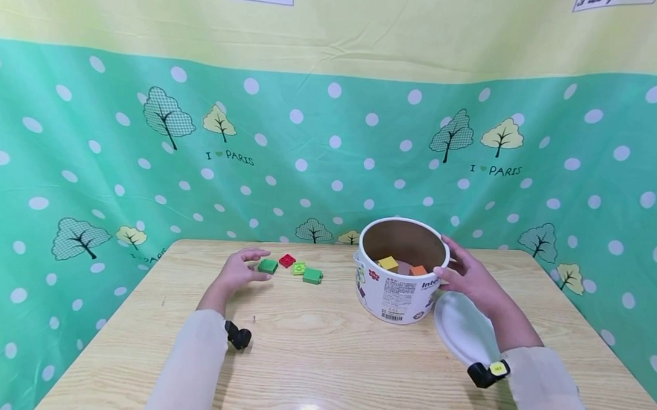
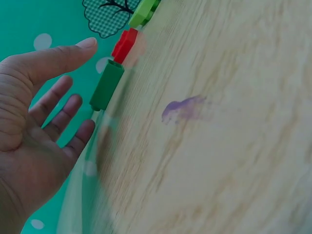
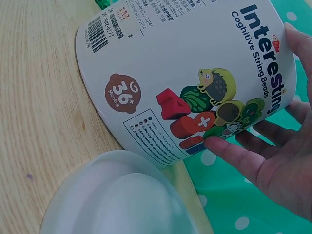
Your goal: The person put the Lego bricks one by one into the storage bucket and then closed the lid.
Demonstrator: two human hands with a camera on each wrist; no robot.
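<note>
My left hand (image 1: pixel 238 269) is spread beside a green toy brick (image 1: pixel 268 266), thumb and fingers on either side of it. In the left wrist view a gap shows between the fingers and this brick (image 2: pixel 107 85). A red brick (image 1: pixel 287 261), a lime-green brick (image 1: pixel 299 268) and another green brick (image 1: pixel 313 276) lie just to its right. With my right hand (image 1: pixel 469 282) I hold the right side of a white bucket (image 1: pixel 393 295), thumb and fingers around its wall near the rim. Inside are a yellow block (image 1: pixel 388 264) and an orange block (image 1: pixel 418 270).
A whitish lid (image 1: pixel 462 327) lies on the wooden table (image 1: pixel 323 355) at the bucket's right, under my right forearm. A green dotted curtain (image 1: pixel 330 169) hangs behind the table's back edge. A purple smear (image 2: pixel 183 108) marks the tabletop.
</note>
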